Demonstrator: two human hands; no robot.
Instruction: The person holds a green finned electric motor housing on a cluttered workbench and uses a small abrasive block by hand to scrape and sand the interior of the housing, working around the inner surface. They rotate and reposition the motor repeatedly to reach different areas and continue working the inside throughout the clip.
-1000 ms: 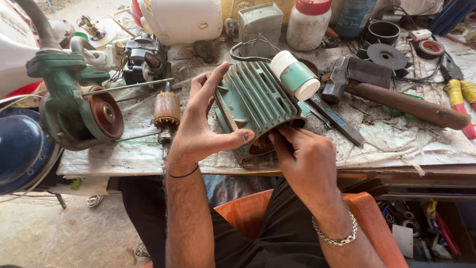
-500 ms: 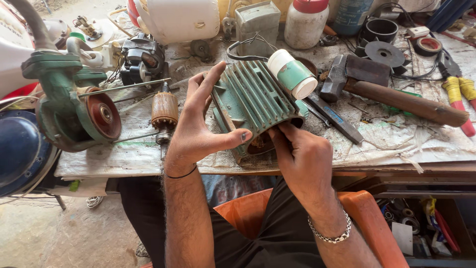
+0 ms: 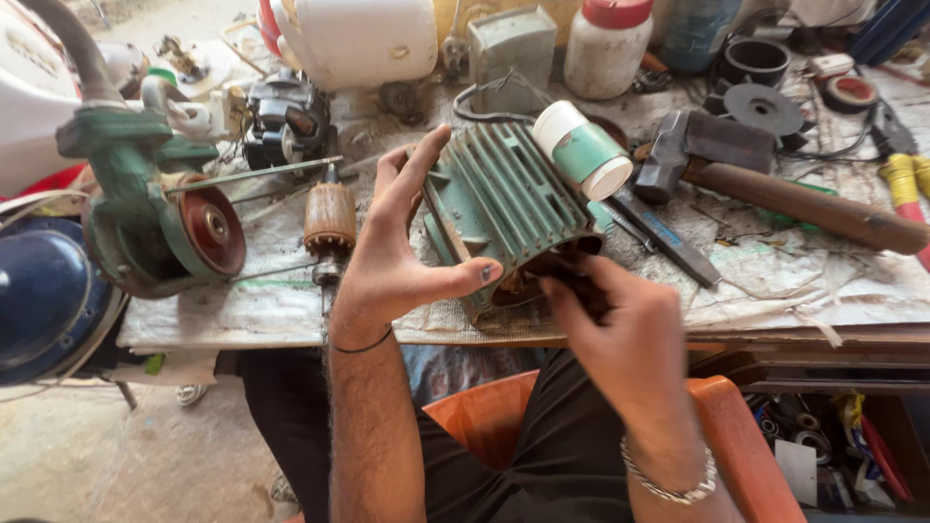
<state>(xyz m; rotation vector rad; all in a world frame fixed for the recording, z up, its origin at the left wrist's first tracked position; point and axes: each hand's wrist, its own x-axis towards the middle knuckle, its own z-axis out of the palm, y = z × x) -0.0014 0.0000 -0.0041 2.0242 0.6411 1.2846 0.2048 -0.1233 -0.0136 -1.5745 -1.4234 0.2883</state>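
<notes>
Since half a second ago, almost nothing has moved — only the right hand (image 3: 620,339) looks blurry, its fingers pushed into the open end of the green ribbed motor case (image 3: 504,208). Whether those fingers pinch anything inside cannot be seen. Left hand (image 3: 397,261) holds the case from the side, thumb under it, fingers spread up along its flat end. It sits tilted at the front edge of the messy workbench (image 3: 775,281). Just beside it lie a copper rotor (image 3: 329,218) on the left and a green-and-white tube (image 3: 583,150) touching its top — little free room, except toward the lap
</notes>
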